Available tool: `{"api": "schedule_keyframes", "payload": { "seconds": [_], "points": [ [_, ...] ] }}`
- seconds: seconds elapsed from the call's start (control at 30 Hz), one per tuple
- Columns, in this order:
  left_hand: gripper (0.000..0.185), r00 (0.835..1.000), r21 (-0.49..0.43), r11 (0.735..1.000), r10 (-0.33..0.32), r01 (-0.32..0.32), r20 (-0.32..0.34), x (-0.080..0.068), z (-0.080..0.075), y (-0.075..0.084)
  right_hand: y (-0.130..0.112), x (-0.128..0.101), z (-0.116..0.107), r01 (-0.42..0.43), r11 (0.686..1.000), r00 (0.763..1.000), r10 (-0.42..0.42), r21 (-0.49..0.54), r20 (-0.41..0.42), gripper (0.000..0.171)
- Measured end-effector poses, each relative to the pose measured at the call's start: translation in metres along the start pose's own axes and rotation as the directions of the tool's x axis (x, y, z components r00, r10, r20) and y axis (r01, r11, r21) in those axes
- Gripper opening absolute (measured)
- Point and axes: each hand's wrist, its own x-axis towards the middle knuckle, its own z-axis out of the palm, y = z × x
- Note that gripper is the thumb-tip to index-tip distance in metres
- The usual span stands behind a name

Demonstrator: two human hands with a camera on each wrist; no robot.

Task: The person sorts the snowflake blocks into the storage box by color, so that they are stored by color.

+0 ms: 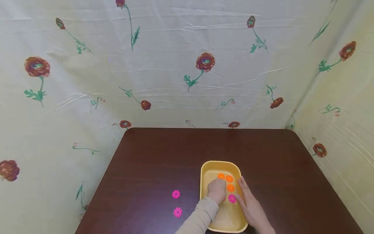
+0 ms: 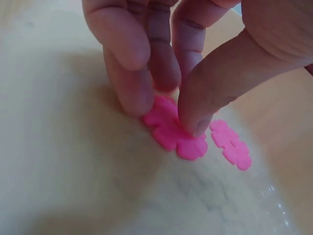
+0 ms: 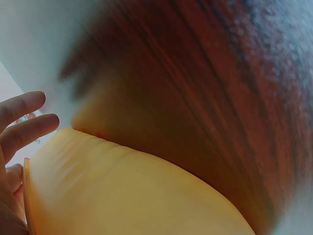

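Note:
A yellow tray (image 1: pixel 205 169) lies on the dark wooden table (image 1: pixel 152 162). Three orange flower discs (image 1: pixel 229 179) and a pink flower disc (image 1: pixel 232 198) lie in it. My left hand (image 1: pixel 217 190) reaches into the tray with its fingers curled. In the left wrist view the left hand (image 2: pixel 164 115) pinches a pink flower disc (image 2: pixel 171 134) against the tray floor, and a second pink disc (image 2: pixel 231 145) lies just beside it. My right hand (image 1: pixel 247 201) rests along the tray's right rim with straight fingers (image 3: pixel 25 128), against the tray's outer wall (image 3: pixel 122 196).
Two more pink flower discs (image 1: pixel 176 194) (image 1: pixel 177 212) lie on the table left of the tray. A flower-printed cloth (image 1: pixel 187 65) hangs behind the table and along both sides. The table's far edge and rounded corners are in view.

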Motion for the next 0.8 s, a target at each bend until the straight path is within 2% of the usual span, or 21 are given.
{"api": "schedule_keyframes", "payload": {
  "seconds": [0.27,0.43,0.5,0.6,0.7,0.8],
  "points": [
    [0.011,1.0,0.0,1.0,-0.018,0.018,0.014,-0.004,0.0,0.002,0.002,-0.003,-0.001,0.005,1.0,1.0,-0.005,-0.002,0.01,0.056],
    [0.013,0.998,0.012,1.0,-0.009,0.008,0.06,-0.014,-0.01,0.002,0.003,-0.006,-0.002,0.002,1.0,1.0,-0.002,-0.006,0.013,0.056],
    [0.015,0.998,0.02,1.0,0.008,-0.009,0.058,-0.018,-0.018,0.0,0.004,-0.007,-0.003,0.003,1.0,1.0,-0.003,-0.005,0.013,0.056],
    [0.022,0.999,0.005,0.999,0.045,-0.045,0.011,-0.025,-0.03,-0.005,0.004,-0.008,-0.004,0.007,1.0,1.0,-0.007,-0.004,0.016,0.056],
    [0.021,0.994,-0.042,0.996,0.072,-0.076,-0.081,-0.029,-0.041,-0.013,0.005,-0.009,-0.004,0.008,1.0,1.0,-0.008,-0.002,0.023,0.057],
    [0.017,0.98,-0.09,0.992,0.07,-0.087,-0.184,-0.03,-0.048,-0.024,0.004,-0.01,-0.005,-0.003,1.0,0.999,0.003,-0.002,0.042,0.058]
  ]
}}
